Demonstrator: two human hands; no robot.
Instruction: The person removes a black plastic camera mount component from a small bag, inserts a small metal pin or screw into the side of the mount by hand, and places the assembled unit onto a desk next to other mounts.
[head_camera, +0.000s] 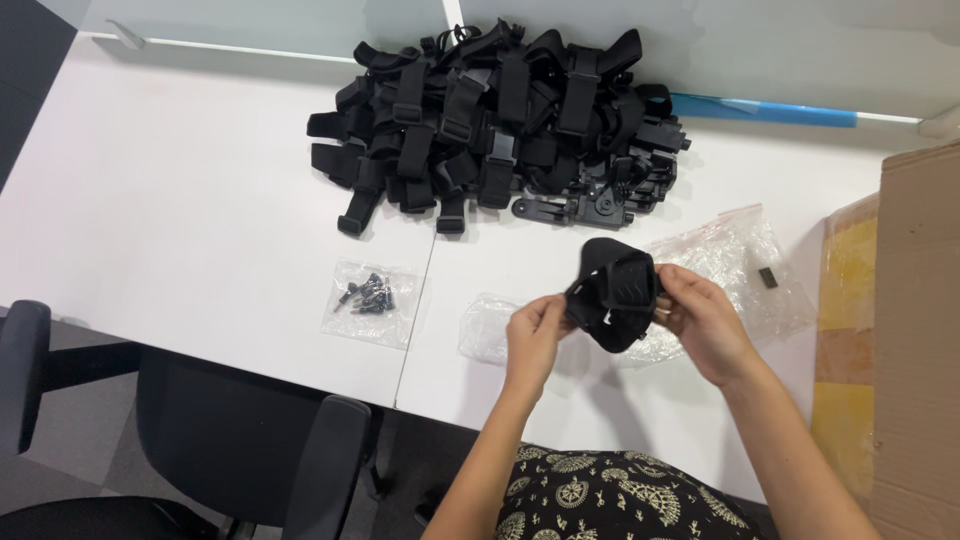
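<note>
Both hands, left hand and right hand, grip a black strap between them above the table. Screws in a bag lie left; a strap pile sits far.

Matt black fabric strap.

Bright, even light; soft shadows.

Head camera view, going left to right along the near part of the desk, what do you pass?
Small clear bag of black screws → left hand → black strap held in both hands → right hand → cardboard box.
</note>
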